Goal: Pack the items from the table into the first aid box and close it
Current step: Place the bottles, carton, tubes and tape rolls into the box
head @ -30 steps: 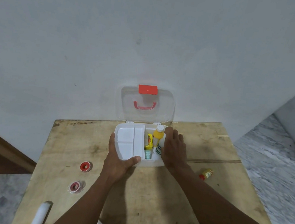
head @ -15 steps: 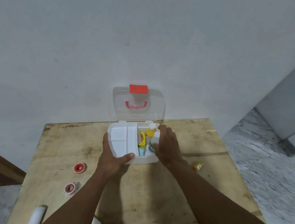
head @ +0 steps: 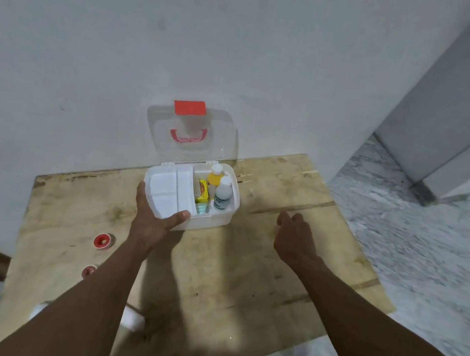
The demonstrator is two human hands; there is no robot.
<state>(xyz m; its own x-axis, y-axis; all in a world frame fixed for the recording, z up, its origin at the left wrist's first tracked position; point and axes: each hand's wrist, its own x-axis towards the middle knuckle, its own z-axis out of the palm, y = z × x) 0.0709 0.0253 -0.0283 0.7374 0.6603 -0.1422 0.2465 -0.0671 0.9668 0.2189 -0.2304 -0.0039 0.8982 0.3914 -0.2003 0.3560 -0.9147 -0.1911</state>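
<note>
Centre frame: first aid box, lid up, on surface. White bottle now inside, released. Right hand withdrawn, grip slack, empty. Left hand clasps box. Tape rolls lower left unpacked.

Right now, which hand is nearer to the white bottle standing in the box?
Left. The left hand grips the box's front-left corner, close to the white bottle. The right hand hovers over the table, off to the box's right.
</note>
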